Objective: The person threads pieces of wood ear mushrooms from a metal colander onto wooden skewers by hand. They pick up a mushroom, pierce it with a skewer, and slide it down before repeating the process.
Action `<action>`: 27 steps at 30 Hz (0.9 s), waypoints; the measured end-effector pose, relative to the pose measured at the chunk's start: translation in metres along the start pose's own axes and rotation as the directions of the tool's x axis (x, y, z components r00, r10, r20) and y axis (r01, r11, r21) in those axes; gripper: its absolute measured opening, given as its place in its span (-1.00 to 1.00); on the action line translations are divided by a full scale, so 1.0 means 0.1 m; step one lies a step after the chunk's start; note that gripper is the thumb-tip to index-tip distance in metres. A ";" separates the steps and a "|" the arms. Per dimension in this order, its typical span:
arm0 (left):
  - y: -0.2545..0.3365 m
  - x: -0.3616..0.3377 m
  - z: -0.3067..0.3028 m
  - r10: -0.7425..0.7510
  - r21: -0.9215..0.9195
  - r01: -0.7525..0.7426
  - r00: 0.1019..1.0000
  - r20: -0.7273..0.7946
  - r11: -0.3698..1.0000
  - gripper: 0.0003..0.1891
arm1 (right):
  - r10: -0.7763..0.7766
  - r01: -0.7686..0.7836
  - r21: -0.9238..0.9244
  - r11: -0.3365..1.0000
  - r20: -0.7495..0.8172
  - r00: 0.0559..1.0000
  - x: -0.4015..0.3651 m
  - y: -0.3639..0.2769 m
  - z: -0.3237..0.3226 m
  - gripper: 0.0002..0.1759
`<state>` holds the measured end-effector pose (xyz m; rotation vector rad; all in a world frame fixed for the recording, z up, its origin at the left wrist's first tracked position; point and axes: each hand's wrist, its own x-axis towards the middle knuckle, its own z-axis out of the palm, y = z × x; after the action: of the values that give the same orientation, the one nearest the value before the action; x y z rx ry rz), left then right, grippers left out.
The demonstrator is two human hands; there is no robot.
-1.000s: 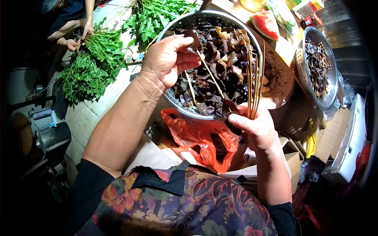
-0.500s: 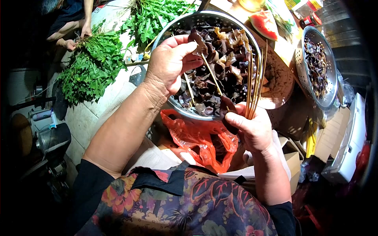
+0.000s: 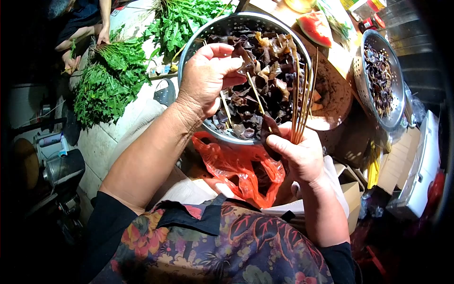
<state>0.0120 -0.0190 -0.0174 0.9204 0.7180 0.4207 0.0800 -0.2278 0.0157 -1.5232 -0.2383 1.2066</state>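
My left hand (image 3: 208, 78) is over the colander (image 3: 191, 47), thumb and index finger apart with a gap between them. Behind its fingertips lie dark wood ear mushrooms (image 3: 269, 71) that fill the colander. My right hand (image 3: 300, 151) is closed round several bamboo skewers (image 3: 302, 102), which point up and away. From the same hand, one more skewer (image 3: 255, 92) slants toward my left fingers. A dark wood ear piece (image 3: 269, 130) sits on its lower part, by my right thumb. Another stick (image 3: 225, 109) lies in the colander at left.
A red plastic bag (image 3: 241, 165) hangs below the colander. At right stand a second colander (image 3: 402, 102) of dark pieces and a white foam box (image 3: 418, 170). Watermelon (image 3: 315, 29) lies at the back. At left, another person's hand (image 3: 71, 62) is near leafy greens (image 3: 111, 85).
The wood ear piece that was between my left thumb and index finger no longer shows there. My right hand has shifted slightly left. The other person's lower hand has moved away from the greens.
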 end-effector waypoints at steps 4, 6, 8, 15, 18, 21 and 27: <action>0.02 -0.06 0.05 -0.017 -0.033 0.019 0.999 0.052 0.999 -0.78 | 0.010 -0.009 0.094 0.996 -0.017 1.000 0.00 -0.03 0.03 -0.84; -0.01 -0.12 0.09 -0.059 -0.011 0.061 0.989 0.133 0.998 -0.73 | 0.026 -0.022 0.107 0.994 -0.045 0.999 0.01 -0.02 0.02 -0.84; -0.05 -0.17 0.12 -0.112 -0.018 0.117 0.978 0.173 0.993 -0.71 | -0.018 0.023 0.224 0.974 -0.024 1.000 0.07 0.07 -0.01 -0.86; -0.13 -0.31 0.18 -0.182 -0.025 0.193 0.956 0.230 0.981 -0.74 | 0.086 -0.075 0.328 0.942 -0.019 0.996 0.05 -0.07 0.03 -0.85; -0.14 -0.30 0.16 -0.188 -0.014 0.198 0.949 0.254 0.980 -0.72 | 0.048 -0.044 0.337 0.940 -0.004 0.999 0.07 0.01 0.01 -0.85; -0.12 -0.29 0.17 -0.198 0.023 0.199 0.945 0.259 0.980 -0.70 | 0.022 -0.020 0.316 0.949 -0.001 1.000 0.09 0.04 -0.01 -0.84; -0.12 -0.27 0.16 -0.189 0.074 0.175 0.948 0.257 0.982 -0.64 | -0.003 0.001 0.322 0.947 0.007 1.000 0.10 0.01 -0.01 -0.85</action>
<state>0.0047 -0.0513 -0.0106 0.9273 0.5651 0.1132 0.0850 -0.2215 0.0092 -1.2322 -0.0428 1.1852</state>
